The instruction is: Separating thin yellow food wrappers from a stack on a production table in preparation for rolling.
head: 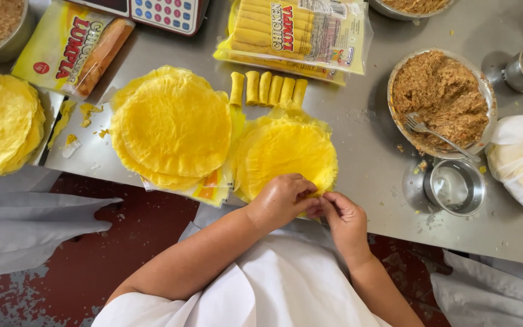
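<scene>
Both hands' fingers point(310, 203) pinch the yellow wrapper point(286, 154) at its near edge — table edge close.

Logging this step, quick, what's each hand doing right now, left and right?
Left hand: fingers curled, pinching the near edge of the yellow wrapper.
Right hand: fingers closed, pinching the same edge beside the left.

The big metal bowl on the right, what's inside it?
The metal bowl holds a mound of brown crumbly filling, with a fork resting on it, tines in the filling. The bowl's bottom is covered.
</scene>
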